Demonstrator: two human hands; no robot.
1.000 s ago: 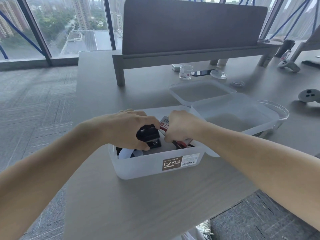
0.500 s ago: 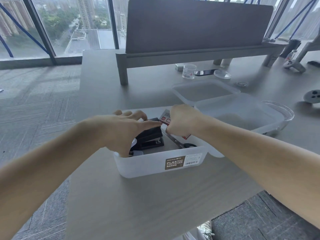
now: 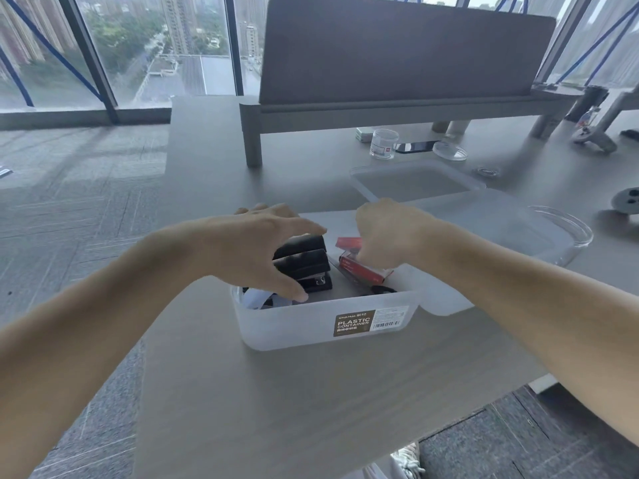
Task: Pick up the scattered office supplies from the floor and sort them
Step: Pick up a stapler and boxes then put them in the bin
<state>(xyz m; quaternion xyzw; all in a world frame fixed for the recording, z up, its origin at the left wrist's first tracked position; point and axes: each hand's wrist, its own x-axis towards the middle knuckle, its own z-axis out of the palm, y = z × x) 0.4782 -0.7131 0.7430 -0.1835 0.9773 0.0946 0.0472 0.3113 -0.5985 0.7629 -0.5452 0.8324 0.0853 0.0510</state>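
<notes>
The frosted plastic container (image 3: 294,330) sits near the middle of the counter (image 3: 311,392), its "PLASTIC CONTAINER" label facing the near edge. Inside it on the left lies a black stapler (image 3: 306,264). On the right a red box (image 3: 363,275) lies tilted, with a black scissor handle (image 3: 382,290) just near of it.

The left grip (image 3: 262,250) arches over the stapler, released. Its fingers are spread past the stapler's far side and its thumb reaches down at the near side. I cannot tell whether it touches the stapler.

The right grip (image 3: 390,236) is clenched on the far end of the red box, its fingertips hidden under the knuckles.

A white object (image 3: 256,299) shows under the left thumb. To the right stand two more frosted tubs (image 3: 484,229) and a glass dish (image 3: 570,233).
</notes>
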